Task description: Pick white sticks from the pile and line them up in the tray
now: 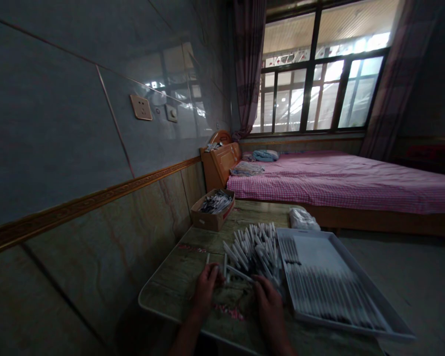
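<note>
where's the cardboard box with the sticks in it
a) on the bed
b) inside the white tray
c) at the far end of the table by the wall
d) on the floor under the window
C: the cardboard box stands at the far end of the table, next to the wall, beyond the pile of white sticks and off the pink checked bed.

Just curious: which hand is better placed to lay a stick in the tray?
Probably the right hand: it sits beside the pile, nearer the tray; the left hand is farther.
</note>
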`<state>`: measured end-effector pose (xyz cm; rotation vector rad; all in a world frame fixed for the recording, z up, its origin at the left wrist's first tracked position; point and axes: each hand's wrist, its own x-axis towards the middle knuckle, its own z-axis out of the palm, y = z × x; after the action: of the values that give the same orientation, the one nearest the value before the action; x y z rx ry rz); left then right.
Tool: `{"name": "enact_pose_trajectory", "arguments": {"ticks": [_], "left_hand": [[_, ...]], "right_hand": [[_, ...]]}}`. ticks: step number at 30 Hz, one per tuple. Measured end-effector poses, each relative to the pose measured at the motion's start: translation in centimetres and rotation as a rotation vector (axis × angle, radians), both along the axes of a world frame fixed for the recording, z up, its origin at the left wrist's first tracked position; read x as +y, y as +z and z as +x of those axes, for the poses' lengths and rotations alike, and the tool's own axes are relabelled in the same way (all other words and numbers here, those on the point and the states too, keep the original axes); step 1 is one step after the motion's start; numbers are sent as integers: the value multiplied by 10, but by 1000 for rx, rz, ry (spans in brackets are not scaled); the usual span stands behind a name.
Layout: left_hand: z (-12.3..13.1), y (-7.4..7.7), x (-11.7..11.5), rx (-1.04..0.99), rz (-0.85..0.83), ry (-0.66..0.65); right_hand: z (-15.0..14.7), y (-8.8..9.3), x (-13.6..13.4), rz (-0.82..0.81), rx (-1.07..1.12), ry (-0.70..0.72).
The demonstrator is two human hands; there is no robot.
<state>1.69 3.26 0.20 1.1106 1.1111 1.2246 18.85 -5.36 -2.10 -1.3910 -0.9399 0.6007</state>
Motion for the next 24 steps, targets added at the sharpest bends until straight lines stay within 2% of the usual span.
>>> {"name": "enact_pose_trajectory", "arguments": {"ticks": [7,15,24], "left_hand": [[-2,-5,-5,-70,-4,-41],[-6,1,-6,-38,20,-34],[-8,-2,-6,-155,-38,-38]], "right_hand": [[-2,6,-3,-14,-72,31],[-4,4,-3,-2,-100,21],[-4,4,-4,-9,-123,61]]}}
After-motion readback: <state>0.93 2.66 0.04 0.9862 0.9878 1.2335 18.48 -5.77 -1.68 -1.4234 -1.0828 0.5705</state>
